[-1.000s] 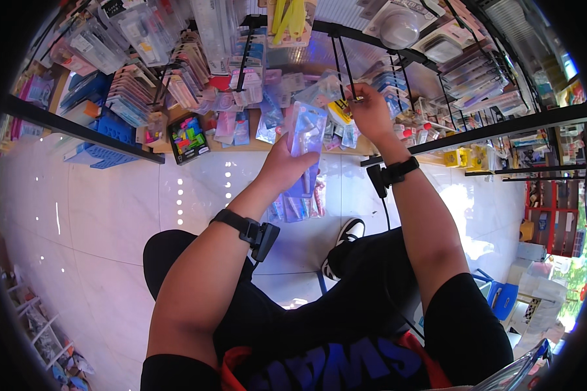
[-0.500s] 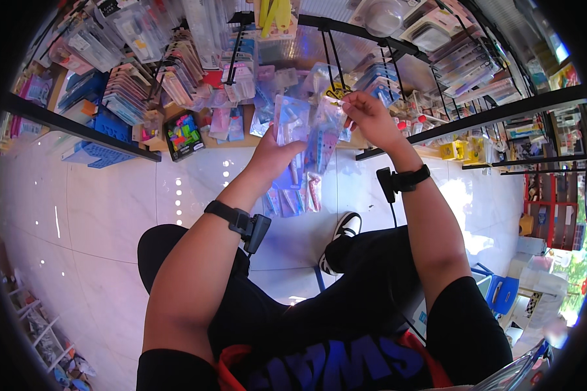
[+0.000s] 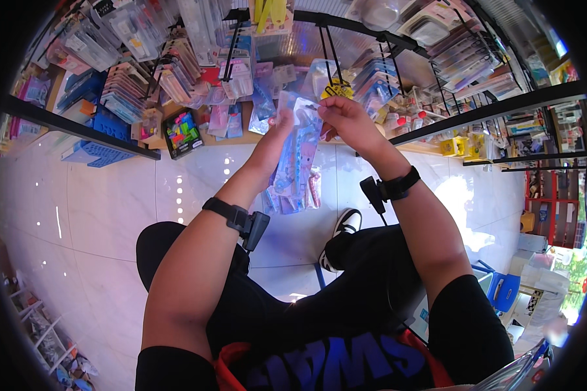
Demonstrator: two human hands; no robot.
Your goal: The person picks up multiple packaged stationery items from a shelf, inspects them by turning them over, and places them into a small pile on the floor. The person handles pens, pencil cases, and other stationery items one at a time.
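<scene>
My left hand is closed on a small stack of clear plastic packets, with its thumb lying across their upper left edge. The front packet has a blue and pink printed card and a white top; what is inside is too small to name. At that packet's upper right corner, my right hand has thumb and fingers pinched together. The packets are tilted and lie close against one another. Below them several more small packets show partly; whether the left hand holds these too, I cannot tell.
Ahead stands a display rack with black rails and wire hooks full of packaged goods. On the low shelf are a black box of bright coloured pieces, a blue plastic basket and loose packets. Pale tiled floor lies below.
My right hand has moved left and slightly down, bringing its packet from beside the left hand's packets onto the front of the stack. My left thumb has shifted up over the edge.
</scene>
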